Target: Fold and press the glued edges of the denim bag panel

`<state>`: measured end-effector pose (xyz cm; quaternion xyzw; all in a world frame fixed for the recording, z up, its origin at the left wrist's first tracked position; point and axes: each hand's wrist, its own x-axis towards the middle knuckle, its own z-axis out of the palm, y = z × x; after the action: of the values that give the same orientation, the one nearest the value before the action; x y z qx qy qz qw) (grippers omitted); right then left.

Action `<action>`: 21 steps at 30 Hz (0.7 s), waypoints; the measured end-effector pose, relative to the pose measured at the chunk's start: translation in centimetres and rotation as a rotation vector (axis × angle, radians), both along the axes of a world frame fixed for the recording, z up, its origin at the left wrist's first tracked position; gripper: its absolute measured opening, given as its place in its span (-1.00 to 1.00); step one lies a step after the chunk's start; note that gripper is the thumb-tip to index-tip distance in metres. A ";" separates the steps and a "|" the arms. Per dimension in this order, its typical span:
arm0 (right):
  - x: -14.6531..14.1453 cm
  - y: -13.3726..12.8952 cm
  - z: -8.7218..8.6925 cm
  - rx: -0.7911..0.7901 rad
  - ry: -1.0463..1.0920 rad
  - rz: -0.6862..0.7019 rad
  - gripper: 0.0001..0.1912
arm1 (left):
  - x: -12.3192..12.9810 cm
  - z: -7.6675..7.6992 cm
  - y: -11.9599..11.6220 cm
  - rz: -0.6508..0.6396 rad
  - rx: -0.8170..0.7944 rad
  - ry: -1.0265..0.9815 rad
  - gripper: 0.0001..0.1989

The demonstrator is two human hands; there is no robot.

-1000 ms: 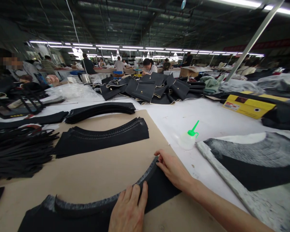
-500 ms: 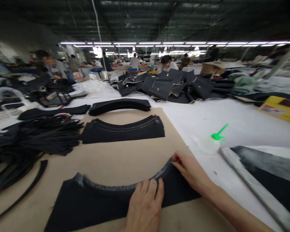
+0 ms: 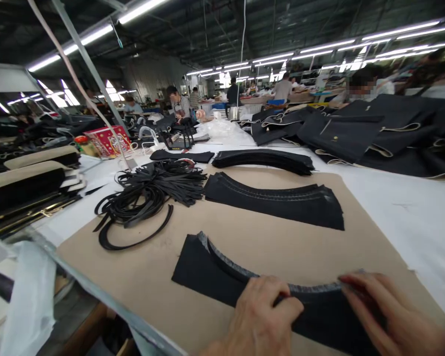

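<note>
A black fabric piece [image 3: 207, 277] with a concave, greyish top edge lies on the tan board in front of me. A narrow black band [image 3: 226, 263] runs just inside the left part of that curve. My left hand [image 3: 261, 311] presses on the middle of the curve, its fingers curled and closed on the edge; what is under them is partly hidden. Farther right, my right hand [image 3: 385, 306] pinches the edge near the right end between thumb and fingers. Beyond them lies a stack of similar curved black pieces [image 3: 274, 202].
A bundle of black strips [image 3: 148, 190] lies at the board's left. Another stack of curved black pieces [image 3: 263, 160] sits at the back of the tan board [image 3: 193, 227]. Dark panels [image 3: 341, 133] are heaped at the far right. The table edge [image 3: 96, 291] runs along the left. Co-workers are in the background.
The view has turned left, so things appear farther right. My left hand's fingers, flatter before, are now curled. A narrow black band now shows along the curve.
</note>
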<state>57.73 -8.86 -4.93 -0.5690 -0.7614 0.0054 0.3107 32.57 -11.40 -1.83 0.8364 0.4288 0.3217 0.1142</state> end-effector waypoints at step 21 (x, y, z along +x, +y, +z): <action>-11.2 -1.4 0.5 -0.172 -0.172 0.464 -0.41 | -11.8 3.3 6.7 0.078 -0.237 0.358 -0.92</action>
<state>46.52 -10.23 -4.46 -0.4018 -0.8919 0.0926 0.1857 20.79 -4.71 1.48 0.8438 0.5089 0.1195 0.1213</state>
